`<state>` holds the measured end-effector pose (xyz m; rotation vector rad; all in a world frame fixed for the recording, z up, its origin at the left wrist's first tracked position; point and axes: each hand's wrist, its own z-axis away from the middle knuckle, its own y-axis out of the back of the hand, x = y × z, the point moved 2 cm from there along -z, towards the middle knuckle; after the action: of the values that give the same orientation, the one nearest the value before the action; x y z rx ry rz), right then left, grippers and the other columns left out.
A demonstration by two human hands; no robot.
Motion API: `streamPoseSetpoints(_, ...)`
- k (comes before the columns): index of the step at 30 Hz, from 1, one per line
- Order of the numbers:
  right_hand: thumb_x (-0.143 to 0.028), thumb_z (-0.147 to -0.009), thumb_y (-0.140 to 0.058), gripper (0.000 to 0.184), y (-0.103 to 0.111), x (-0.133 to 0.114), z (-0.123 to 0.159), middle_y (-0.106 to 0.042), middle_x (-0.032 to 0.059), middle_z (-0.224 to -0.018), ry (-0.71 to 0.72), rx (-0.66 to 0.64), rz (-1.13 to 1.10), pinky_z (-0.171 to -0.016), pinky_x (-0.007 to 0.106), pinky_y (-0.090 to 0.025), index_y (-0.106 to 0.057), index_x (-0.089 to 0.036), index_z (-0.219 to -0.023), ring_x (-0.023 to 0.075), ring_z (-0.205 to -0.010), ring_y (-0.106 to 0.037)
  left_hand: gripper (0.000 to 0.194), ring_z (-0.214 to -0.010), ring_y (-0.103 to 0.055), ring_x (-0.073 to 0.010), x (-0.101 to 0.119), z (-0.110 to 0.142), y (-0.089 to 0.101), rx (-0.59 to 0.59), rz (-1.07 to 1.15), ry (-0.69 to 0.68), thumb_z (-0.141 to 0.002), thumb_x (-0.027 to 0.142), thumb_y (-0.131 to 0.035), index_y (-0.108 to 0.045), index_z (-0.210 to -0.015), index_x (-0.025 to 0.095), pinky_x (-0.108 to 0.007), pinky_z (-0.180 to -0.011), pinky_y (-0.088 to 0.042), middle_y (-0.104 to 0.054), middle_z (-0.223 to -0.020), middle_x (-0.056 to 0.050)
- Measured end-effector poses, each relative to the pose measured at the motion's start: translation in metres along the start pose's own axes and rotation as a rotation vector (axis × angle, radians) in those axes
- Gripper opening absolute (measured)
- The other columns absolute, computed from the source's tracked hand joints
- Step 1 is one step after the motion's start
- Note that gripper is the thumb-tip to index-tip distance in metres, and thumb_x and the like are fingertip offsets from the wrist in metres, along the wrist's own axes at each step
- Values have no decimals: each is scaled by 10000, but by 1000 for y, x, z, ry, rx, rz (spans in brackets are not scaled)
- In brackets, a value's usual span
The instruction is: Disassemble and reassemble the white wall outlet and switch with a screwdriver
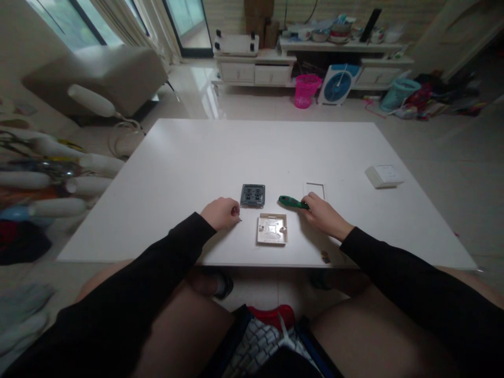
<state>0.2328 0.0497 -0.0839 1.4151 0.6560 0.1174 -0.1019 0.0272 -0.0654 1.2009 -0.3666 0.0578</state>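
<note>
My left hand [223, 212] rests at the table with its fingertips pinched on a small thin piece that looks like a screw [240, 219]. Just beyond it lies a dark grey socket plate [253, 195], its back facing up. In my right hand [319, 212] is a green-handled screwdriver [290, 201], the handle pointing left and its other end hidden by my fingers. Between the hands, nearer to me, sits an open cream mounting box [272, 243]. A white cover frame [323, 190] lies flat behind my right hand, partly covered by it.
The white table [220, 152] carries a white box [384, 176] at the right and a small brownish item [325, 256] by the front edge. Beyond stand a pink basket [305, 90], a blue fan [337, 84] and a low cabinet [254, 71].
</note>
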Motion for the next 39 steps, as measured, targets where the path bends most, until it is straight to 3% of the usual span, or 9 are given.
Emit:
streamPoseSetpoints(14,-201,-990,-510,140,2,-9,1,-651,127,-1038,-40,-117,129,-674,338,-318,-633,-142,-1021,200,-782,-556,102,-847,-701,-222,0,-6,-11,-15,3,-40,-793,196,-712,-737,-891,180,-298,-734,-455,-778,-917,-68)
streamPoseSetpoints(22,-202,-1003,-474,167,5,-19,3,-680,139,-1113,-45,-160,263,-753,341,-380,-621,-161,-1070,241,-950,-591,139,-779,-705,-236,-8,-11,-14,-21,22,-68,-763,231,-636,-722,-867,199,-304,-696,-451,-754,-830,-55)
streamPoseSetpoints(33,-157,-1022,-402,253,1,-36,-2,-644,177,-1216,-50,-159,350,-798,384,-482,-589,-137,-1190,293,-1078,-571,259,-756,-701,-294,-16,-15,-18,-35,84,-54,-639,324,-585,-705,-851,235,-373,-768,-515,-742,-796,-62)
streamPoseSetpoints(39,-136,-996,-416,270,1,-33,-2,-645,192,-1215,-33,-163,327,-819,396,-475,-601,-130,-1192,300,-1087,-557,204,-740,-696,-252,-10,-13,-16,18,69,-64,-673,270,-606,-701,-851,243,-327,-730,-496,-754,-790,-37)
